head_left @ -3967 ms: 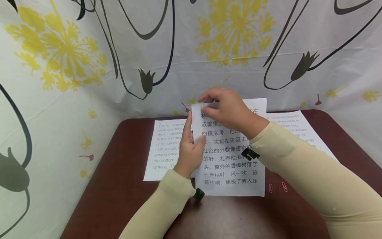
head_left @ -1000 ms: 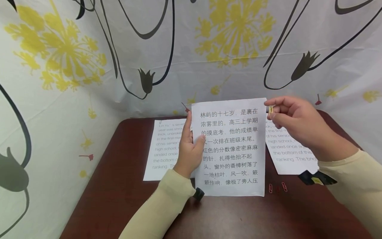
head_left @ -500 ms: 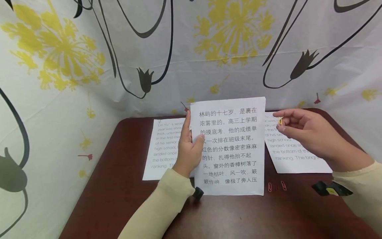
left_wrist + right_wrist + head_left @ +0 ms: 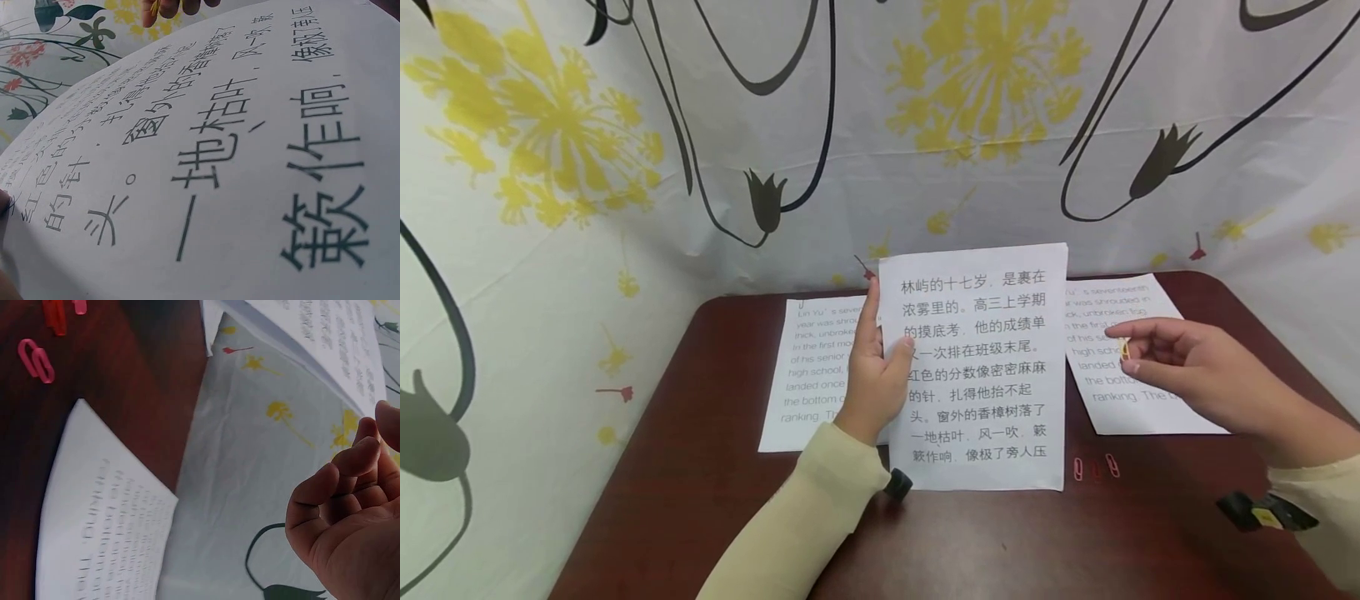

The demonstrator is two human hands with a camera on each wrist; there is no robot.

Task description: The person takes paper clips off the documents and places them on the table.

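Observation:
My left hand (image 4: 877,375) grips the left edge of a white sheet of paper (image 4: 977,475) printed with large Chinese characters, thumb in front. The sheet stands nearly upright, facing me, and fills most of the left wrist view. Right of it, my right hand (image 4: 1202,371) pinches a small yellow paper clip (image 4: 1124,350) between thumb and fingertips. That hand is apart from the sheet and overlaps another page in the head view. In the right wrist view its fingers (image 4: 312,494) are curled and the clip is hidden.
English-printed pages lie on the dark red table (image 4: 700,483): a left page (image 4: 808,375) and a right page (image 4: 1123,408), both partly covered. Two pink paper clips, one here (image 4: 1078,469), flank a red paper clip (image 4: 1096,471). A patterned curtain (image 4: 865,100) stands behind.
My right hand has left the sheet's top left corner, passed its top right corner, and moved right and down with the yellow paper clip. The left hand and sheet stay nearly still.

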